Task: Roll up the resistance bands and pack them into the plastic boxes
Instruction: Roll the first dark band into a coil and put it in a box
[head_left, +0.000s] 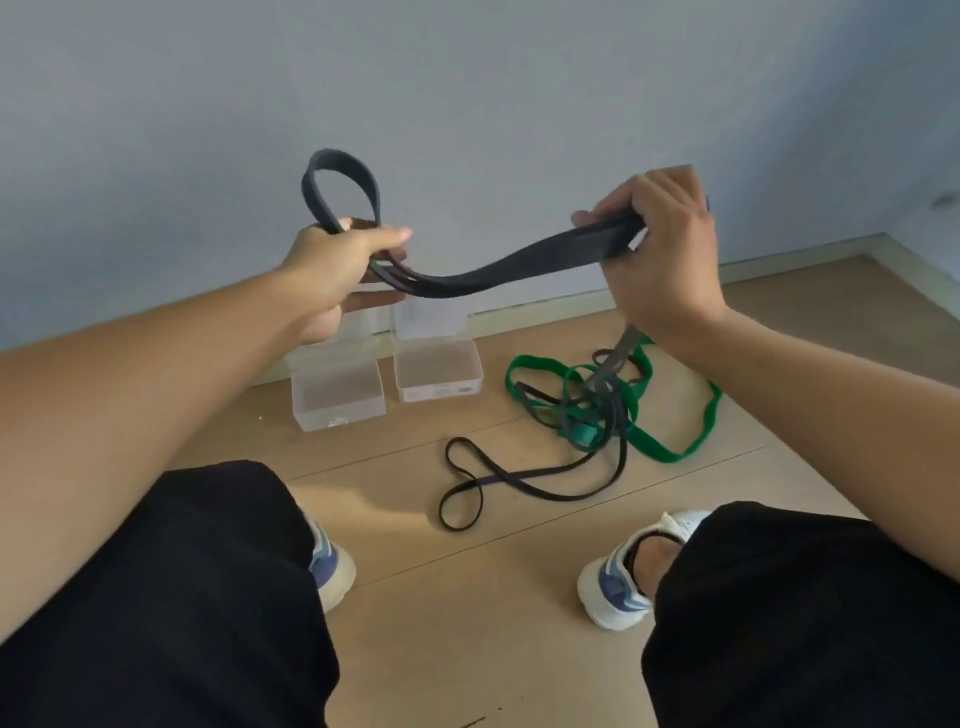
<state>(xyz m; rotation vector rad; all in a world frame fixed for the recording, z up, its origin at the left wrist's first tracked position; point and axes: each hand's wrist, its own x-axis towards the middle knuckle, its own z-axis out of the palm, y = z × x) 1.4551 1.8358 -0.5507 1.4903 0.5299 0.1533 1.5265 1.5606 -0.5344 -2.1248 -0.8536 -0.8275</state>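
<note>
Here your left hand (340, 270) and right hand (662, 244) each grip the grey band (498, 273): flat, doubled, sagging between them, looped above the left.

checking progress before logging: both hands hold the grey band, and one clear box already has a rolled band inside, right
Not quite. The head view shows both clear plastic boxes open and holding no band. The left hand and right hand do hold the grey band.

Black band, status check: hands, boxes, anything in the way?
Left hand and right hand both grip the black band, unrolled. Both plastic boxes open, empty. Green band tangled with thin bands on floor; nothing blocking.
</note>
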